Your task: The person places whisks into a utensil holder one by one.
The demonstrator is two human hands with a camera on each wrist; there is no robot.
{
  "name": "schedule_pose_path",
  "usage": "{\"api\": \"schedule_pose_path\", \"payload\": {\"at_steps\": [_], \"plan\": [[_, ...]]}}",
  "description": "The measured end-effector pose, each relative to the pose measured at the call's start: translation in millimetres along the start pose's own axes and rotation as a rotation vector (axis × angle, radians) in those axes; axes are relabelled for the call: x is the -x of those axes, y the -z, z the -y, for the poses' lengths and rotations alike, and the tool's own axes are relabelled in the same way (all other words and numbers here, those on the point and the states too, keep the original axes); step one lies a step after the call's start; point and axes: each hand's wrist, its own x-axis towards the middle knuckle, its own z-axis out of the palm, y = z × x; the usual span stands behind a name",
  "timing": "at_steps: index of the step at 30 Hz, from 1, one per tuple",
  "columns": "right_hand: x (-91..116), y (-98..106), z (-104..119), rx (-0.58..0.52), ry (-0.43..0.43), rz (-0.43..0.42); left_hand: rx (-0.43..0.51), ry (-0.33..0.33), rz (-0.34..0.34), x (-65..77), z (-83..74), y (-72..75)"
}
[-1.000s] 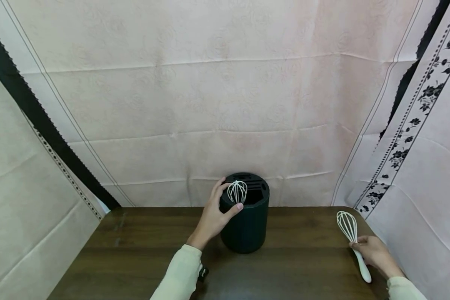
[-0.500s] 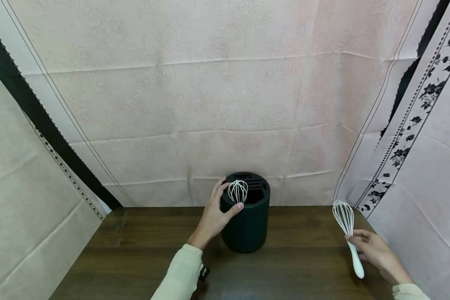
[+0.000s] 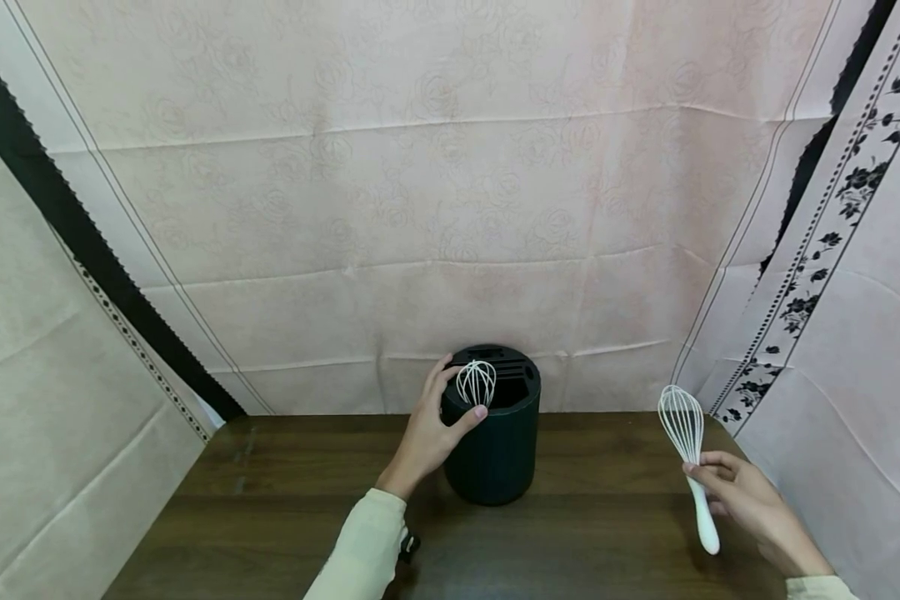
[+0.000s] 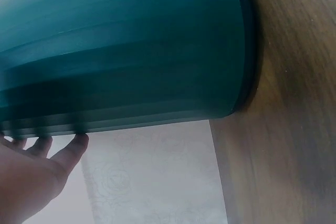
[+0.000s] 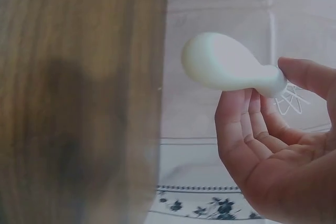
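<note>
My left hand (image 3: 433,425) holds the upper left side of a dark green utensil holder (image 3: 495,458), its thumb at the front rim. In the left wrist view the fingertips (image 4: 79,141) lie against the holder's side (image 4: 131,51). A small white wire whisk (image 3: 476,382) stands in the holder, only its wire head showing above the rim. My right hand (image 3: 750,500) pinches a larger white whisk (image 3: 680,421) near the top of its handle, wires up, above the table's right side. The handle's rounded end (image 5: 220,61) shows large in the right wrist view.
The holder stands on a brown wooden table (image 3: 307,500) near its back edge. Its top has slots and a dark rectangular opening (image 3: 508,392). Pale patterned cloth (image 3: 450,208) hangs behind, with more cloth (image 3: 855,400) on the right bearing a black floral border.
My right hand has lifted the larger whisk and brought it slightly left, and the whisk now stands more upright. The left hand and the holder stay in place.
</note>
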Motion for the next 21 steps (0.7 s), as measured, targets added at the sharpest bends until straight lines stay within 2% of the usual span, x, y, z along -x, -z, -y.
{"api": "schedule_pose_path", "payload": {"at_steps": [8,16,21], "plan": [[9.3,-5.1,27.3,0.026,0.046,0.004,-0.004,-0.016,-0.014,1.0,1.3,-1.1],[18.7,-21.4,49.6,-0.062,0.181,-0.048,0.001,-0.024,-0.025,2.4,0.0,-1.6],[21.5,-29.5,66.5,-0.065,0.237,-0.069,0.004,-0.024,-0.028,3.1,0.6,-2.1]]}}
